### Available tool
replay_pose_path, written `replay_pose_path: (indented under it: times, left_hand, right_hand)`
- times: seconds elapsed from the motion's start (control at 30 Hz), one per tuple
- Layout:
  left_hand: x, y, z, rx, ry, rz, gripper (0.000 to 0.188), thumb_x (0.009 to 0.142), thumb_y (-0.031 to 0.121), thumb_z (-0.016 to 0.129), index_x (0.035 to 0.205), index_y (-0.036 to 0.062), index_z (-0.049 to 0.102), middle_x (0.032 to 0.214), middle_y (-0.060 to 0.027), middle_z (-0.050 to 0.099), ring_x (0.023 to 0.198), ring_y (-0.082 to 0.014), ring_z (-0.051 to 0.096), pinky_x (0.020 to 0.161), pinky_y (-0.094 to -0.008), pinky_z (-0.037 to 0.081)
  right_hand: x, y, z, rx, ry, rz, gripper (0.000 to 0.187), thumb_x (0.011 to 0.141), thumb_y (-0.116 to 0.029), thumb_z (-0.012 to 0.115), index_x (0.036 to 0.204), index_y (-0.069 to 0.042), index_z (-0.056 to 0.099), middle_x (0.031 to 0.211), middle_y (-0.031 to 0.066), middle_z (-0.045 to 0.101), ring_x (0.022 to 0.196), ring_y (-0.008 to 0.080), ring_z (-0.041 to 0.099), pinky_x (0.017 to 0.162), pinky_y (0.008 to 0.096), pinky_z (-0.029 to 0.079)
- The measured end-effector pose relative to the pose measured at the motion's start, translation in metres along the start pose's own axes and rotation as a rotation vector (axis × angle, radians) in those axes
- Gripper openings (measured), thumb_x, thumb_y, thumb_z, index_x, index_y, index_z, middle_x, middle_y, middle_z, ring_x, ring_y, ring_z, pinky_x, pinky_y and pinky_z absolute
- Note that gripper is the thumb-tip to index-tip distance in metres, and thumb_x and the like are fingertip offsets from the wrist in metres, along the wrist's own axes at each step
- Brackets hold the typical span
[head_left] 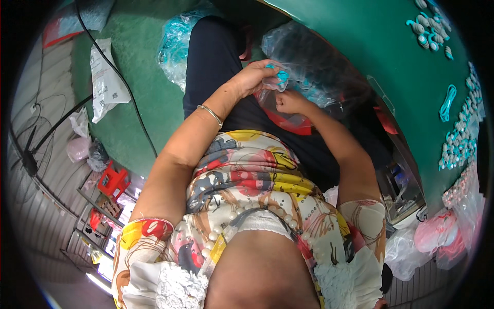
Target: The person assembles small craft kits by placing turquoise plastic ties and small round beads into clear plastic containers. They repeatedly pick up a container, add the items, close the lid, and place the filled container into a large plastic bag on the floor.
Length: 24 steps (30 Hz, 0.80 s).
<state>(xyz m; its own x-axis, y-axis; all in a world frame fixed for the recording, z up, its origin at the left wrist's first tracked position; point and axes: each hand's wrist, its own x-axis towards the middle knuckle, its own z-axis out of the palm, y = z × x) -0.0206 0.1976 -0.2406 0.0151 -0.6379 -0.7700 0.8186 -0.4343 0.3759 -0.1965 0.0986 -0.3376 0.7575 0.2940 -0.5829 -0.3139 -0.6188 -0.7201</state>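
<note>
Above my lap, my left hand (pixel 253 77) pinches a small clear plastic bag (pixel 278 81) with turquoise pieces inside; their exact kind is too small to make out. Just below and to the right of it, my right hand (pixel 292 102) is curled into a fist. Whatever its fingers may hold is hidden. Beyond both hands lies a large clear plastic bag (pixel 309 56), with turquoise items showing through its lower part. Something red and see-through (pixel 290 123) rests under my right hand, against my dark trousers.
A green table (pixel 355 31) runs along the right, bearing a coiled turquoise cord (pixel 447 103) and many small grey-and-turquoise pieces (pixel 460 134). On the green floor at left are a bag of turquoise items (pixel 175 44), a white printed sack (pixel 107 77) and a red stool (pixel 114 179).
</note>
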Motion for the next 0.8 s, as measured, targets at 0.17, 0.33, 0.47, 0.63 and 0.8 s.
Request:
replay_pose_path:
  times: [0.17, 0.33, 0.47, 0.63, 0.8]
  left_hand:
    - [0.002, -0.001, 0.001, 0.007, -0.011, 0.006, 0.027, 0.099, 0.013, 0.055, 0.124, 0.0023, 0.056, 0.111, -0.0081, 0.064, 0.097, -0.0187, 0.066, 0.084, -0.0374, 0.059]
    - [0.002, -0.001, 0.002, 0.014, -0.02, 0.009, 0.027, 0.099, 0.014, 0.055, 0.124, 0.003, 0.056, 0.111, -0.0082, 0.064, 0.1, -0.0185, 0.065, 0.088, -0.0386, 0.057]
    - [0.002, 0.001, 0.001, 0.016, -0.026, 0.014, 0.026, 0.099, 0.014, 0.055, 0.123, 0.0036, 0.056, 0.11, -0.0077, 0.065, 0.101, -0.0185, 0.064, 0.089, -0.0387, 0.056]
    - [0.002, 0.005, -0.002, -0.012, 0.024, 0.007, 0.024, 0.099, 0.013, 0.054, 0.121, 0.0041, 0.057, 0.111, -0.0092, 0.066, 0.097, -0.0209, 0.068, 0.086, -0.0387, 0.058]
    - [0.007, 0.0, -0.007, -0.032, 0.013, 0.03, 0.024, 0.099, 0.013, 0.054, 0.121, 0.0033, 0.057, 0.112, -0.0114, 0.066, 0.097, -0.0239, 0.068, 0.085, -0.0405, 0.058]
  right_hand:
    - [-0.039, 0.015, -0.043, 0.883, -0.179, 0.167, 0.016, 0.08, -0.021, 0.065, 0.087, -0.006, 0.066, 0.077, 0.0003, 0.061, 0.072, 0.0133, 0.061, 0.065, 0.0302, 0.051]
    - [-0.048, -0.003, -0.059, 1.192, -0.21, 0.067, 0.022, 0.085, -0.018, 0.059, 0.103, -0.006, 0.063, 0.092, 0.003, 0.062, 0.076, 0.0101, 0.061, 0.069, 0.0234, 0.05]
    - [-0.029, -0.001, -0.045, 1.302, -0.115, 0.014, 0.021, 0.086, -0.016, 0.057, 0.103, -0.006, 0.062, 0.092, 0.0044, 0.063, 0.078, 0.0115, 0.062, 0.068, 0.0247, 0.05]
    - [-0.008, 0.027, -0.029, 1.143, 0.081, 0.182, 0.019, 0.085, -0.014, 0.058, 0.099, -0.003, 0.065, 0.087, 0.0044, 0.064, 0.078, 0.0119, 0.062, 0.068, 0.026, 0.05]
    - [-0.005, 0.044, -0.016, 0.703, 0.345, 0.227, 0.028, 0.08, -0.008, 0.059, 0.105, 0.0, 0.067, 0.086, 0.0048, 0.066, 0.075, 0.0143, 0.063, 0.068, 0.0277, 0.052]
